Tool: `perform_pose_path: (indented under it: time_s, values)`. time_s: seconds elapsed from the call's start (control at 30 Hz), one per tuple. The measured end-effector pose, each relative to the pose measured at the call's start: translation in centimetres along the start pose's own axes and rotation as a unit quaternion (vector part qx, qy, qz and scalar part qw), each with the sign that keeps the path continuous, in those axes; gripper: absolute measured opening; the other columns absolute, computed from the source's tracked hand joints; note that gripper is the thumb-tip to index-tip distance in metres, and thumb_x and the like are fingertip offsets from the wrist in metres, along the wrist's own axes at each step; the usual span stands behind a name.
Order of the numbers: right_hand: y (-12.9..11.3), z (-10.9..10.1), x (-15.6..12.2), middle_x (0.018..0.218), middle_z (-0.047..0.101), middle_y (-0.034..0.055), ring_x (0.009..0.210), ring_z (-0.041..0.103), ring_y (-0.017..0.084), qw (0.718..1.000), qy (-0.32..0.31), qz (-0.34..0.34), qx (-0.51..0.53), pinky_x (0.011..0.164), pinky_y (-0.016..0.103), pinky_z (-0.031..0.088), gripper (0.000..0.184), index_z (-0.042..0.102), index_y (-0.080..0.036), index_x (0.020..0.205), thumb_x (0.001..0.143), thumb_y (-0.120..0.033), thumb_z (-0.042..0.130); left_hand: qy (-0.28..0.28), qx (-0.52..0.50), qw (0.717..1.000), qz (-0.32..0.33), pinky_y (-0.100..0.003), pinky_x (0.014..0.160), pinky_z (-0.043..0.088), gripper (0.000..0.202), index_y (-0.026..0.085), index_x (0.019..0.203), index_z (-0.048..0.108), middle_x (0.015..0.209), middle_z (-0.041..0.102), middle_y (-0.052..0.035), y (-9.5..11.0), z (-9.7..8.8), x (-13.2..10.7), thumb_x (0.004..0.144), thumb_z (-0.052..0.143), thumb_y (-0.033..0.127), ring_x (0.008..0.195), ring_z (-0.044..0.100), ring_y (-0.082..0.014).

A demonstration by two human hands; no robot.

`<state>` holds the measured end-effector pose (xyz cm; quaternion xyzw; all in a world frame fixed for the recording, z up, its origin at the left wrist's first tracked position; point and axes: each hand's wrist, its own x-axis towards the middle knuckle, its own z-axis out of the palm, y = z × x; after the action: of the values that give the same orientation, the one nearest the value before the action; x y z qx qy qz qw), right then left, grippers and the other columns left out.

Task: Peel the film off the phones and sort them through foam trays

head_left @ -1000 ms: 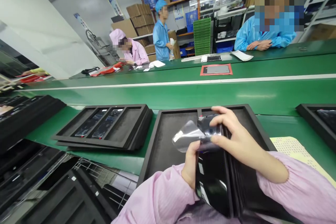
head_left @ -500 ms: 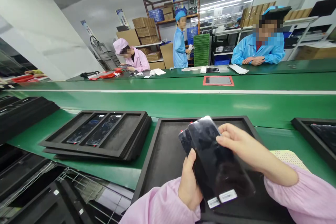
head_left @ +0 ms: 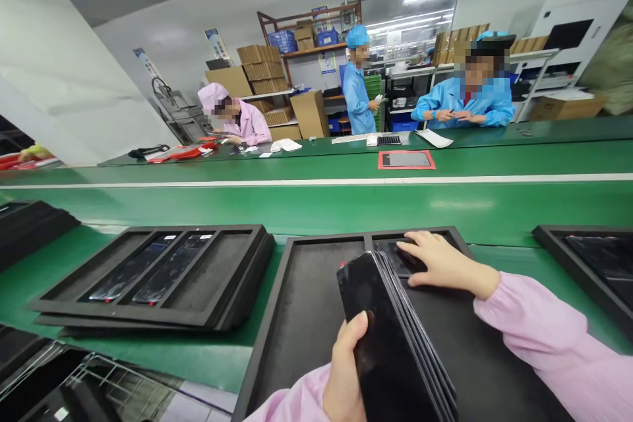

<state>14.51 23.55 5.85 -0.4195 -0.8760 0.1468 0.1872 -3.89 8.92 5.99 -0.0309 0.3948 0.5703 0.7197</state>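
My left hand (head_left: 345, 376) is wrapped round a stack of black glossy phone panels (head_left: 390, 343), held upright over a black foam tray (head_left: 297, 316) in front of me. My right hand (head_left: 438, 260) reaches forward with fingers stretched flat, pressing a single black panel (head_left: 395, 257) down into the tray's far right compartment.
A second black tray (head_left: 217, 277) at the left holds two panels. More black trays lie at the far left and right (head_left: 583, 257). A green conveyor belt (head_left: 316, 201) runs across. Beyond it, three people in pink and blue coats work at the far bench; a red-framed panel (head_left: 405, 159) lies there.
My right hand took the top panel off the stack and laid it flat in the tray's far compartment. The stack in my left hand dropped lower and nearer.
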Motion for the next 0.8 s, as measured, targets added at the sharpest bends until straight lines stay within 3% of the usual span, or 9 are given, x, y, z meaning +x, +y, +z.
perform_pose_path:
  time_s: [0.13, 0.23, 0.3, 0.4, 0.5, 0.6, 0.67, 0.73, 0.8]
  values:
    - [0.2, 1.2, -0.8, 0.117, 0.058, 0.0163, 0.108, 0.051, 0.038, 0.998, -0.026, -0.013, -0.063, 0.093, 0.058, 0.035, 0.04, 0.067, -0.018, 0.102, 0.063, -0.01, 0.071, -0.031, 0.06, 0.998, 0.01, -0.035, 0.077, 0.047, 0.023, 0.016, 0.075, 0.065, 0.072, 0.069, -0.0033, -0.7, 0.2, 0.0, 0.055, 0.076, 0.021, 0.076, 0.066, -0.0239]
    - [0.5, 0.7, -0.6, 0.115, 0.059, 0.0178, 0.108, 0.052, 0.038, 0.997, -0.013, 0.003, -0.072, 0.093, 0.06, 0.036, 0.029, 0.066, -0.016, 0.101, 0.073, -0.012, 0.061, -0.074, 0.092, 0.993, 0.031, -0.034, 0.072, 0.046, 0.042, 0.016, 0.091, 0.064, 0.075, 0.069, -0.0043, -0.9, 0.8, 0.0, 0.051, 0.076, 0.02, 0.071, 0.064, -0.0223]
    - [-0.1, -0.3, -0.5, 0.112, 0.061, 0.0157, 0.105, 0.056, 0.033, 0.999, -0.004, 0.011, -0.053, 0.09, 0.053, 0.043, 0.024, 0.065, -0.016, 0.103, 0.082, -0.02, 0.054, -0.109, 0.117, 0.986, 0.038, -0.033, 0.07, 0.045, 0.051, 0.015, 0.098, 0.062, 0.075, 0.068, -0.0048, -1.0, 1.1, 0.1, 0.049, 0.077, 0.02, 0.068, 0.062, -0.021]
    - [-2.8, -2.1, -0.4, 0.102, 0.066, 0.0079, 0.091, 0.064, 0.02, 1.0, -0.006, -0.001, 0.009, 0.078, 0.032, 0.054, 0.031, 0.062, -0.018, 0.106, 0.095, -0.03, 0.035, -0.149, 0.152, 0.976, 0.04, -0.03, 0.066, 0.042, 0.055, 0.015, 0.1, 0.061, 0.076, 0.065, -0.004, -1.1, 1.1, 0.3, 0.048, 0.077, 0.02, 0.067, 0.057, -0.018]
    - [-6.2, -3.1, -0.2, 0.098, 0.066, 0.0051, 0.089, 0.064, 0.019, 0.994, 0.003, -0.08, 0.075, 0.077, 0.028, 0.054, 0.031, 0.065, -0.02, 0.097, 0.096, -0.038, 0.04, -0.169, 0.19, 0.965, 0.061, -0.027, 0.064, 0.037, 0.053, 0.016, 0.099, 0.061, 0.079, 0.06, -0.0021, -1.3, 0.6, 0.4, 0.049, 0.077, 0.022, 0.071, 0.052, -0.016]
    - [-8.3, -2.7, -0.3, 0.097, 0.065, 0.0065, 0.09, 0.061, 0.02, 0.98, 0.064, -0.184, 0.041, 0.077, 0.034, 0.054, 0.029, 0.065, -0.02, 0.087, 0.097, -0.03, 0.041, -0.172, 0.217, 0.957, 0.088, -0.028, 0.068, 0.036, 0.057, 0.017, 0.103, 0.06, 0.082, 0.057, -0.0015, -1.3, 0.1, 0.7, 0.049, 0.078, 0.024, 0.074, 0.048, -0.016]
    - [-8.5, -2.1, -1.2, 0.095, 0.066, 0.0065, 0.094, 0.06, 0.022, 0.963, 0.113, -0.246, -0.011, 0.085, 0.042, 0.051, 0.028, 0.063, -0.019, 0.083, 0.097, -0.017, 0.039, -0.18, 0.211, 0.957, 0.088, -0.029, 0.07, 0.036, 0.061, 0.017, 0.106, 0.058, 0.086, 0.058, -0.0024, -1.3, -0.1, 0.8, 0.049, 0.079, 0.026, 0.075, 0.048, -0.0165]
    - [-8.2, -2.0, -2.9, 0.097, 0.067, 0.0045, 0.101, 0.058, 0.022, 0.945, 0.109, -0.305, -0.048, 0.1, 0.047, 0.04, 0.026, 0.063, -0.019, 0.087, 0.095, -0.011, 0.04, -0.185, 0.202, 0.959, 0.074, -0.03, 0.07, 0.036, 0.063, 0.017, 0.108, 0.057, 0.088, 0.06, -0.0036, -1.2, -0.1, 0.8, 0.051, 0.08, 0.027, 0.075, 0.05, -0.0167]
    - [-7.7, -2.5, -4.9, 0.101, 0.067, 0.0005, 0.103, 0.059, 0.018, 0.933, 0.057, -0.35, -0.056, 0.107, 0.036, 0.036, 0.021, 0.064, -0.022, 0.095, 0.094, -0.014, 0.045, -0.192, 0.185, 0.961, 0.069, -0.03, 0.071, 0.037, 0.063, 0.016, 0.109, 0.056, 0.091, 0.062, -0.0055, -1.2, 0.0, 0.7, 0.052, 0.081, 0.029, 0.075, 0.053, -0.0174]
